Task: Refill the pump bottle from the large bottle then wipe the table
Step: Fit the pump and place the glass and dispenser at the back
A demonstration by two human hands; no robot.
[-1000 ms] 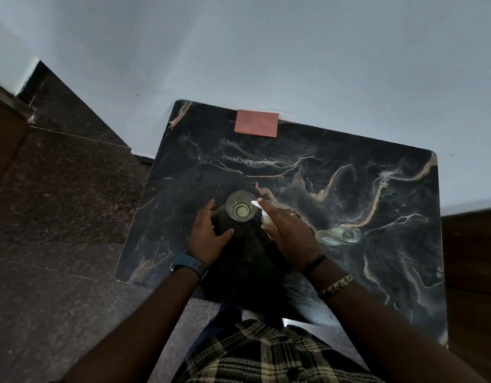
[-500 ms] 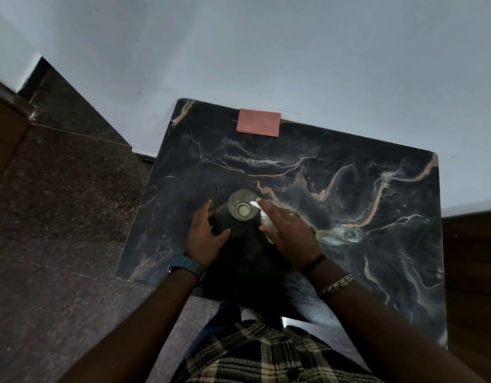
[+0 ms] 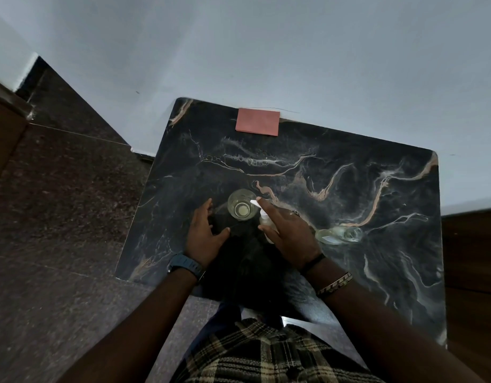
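Observation:
A clear round container (image 3: 241, 206), seen from above, stands upright at the table's middle with a little pale liquid at its bottom. Just right of it is the small pump bottle (image 3: 264, 220) with a white pump head. My right hand (image 3: 288, 233) is wrapped around it, forefinger laid along the pump top, and the white nozzle points over the container's rim. My left hand (image 3: 204, 233) rests on the table left of the container, fingers apart, holding nothing. A clear bottle (image 3: 338, 235) lies on its side to the right of my right hand.
The dark marble-patterned table (image 3: 377, 272) stands against a pale wall. A folded red cloth (image 3: 257, 121) lies at its back edge. Dark stone floor is on the left, and wooden furniture shows at the far left and far right.

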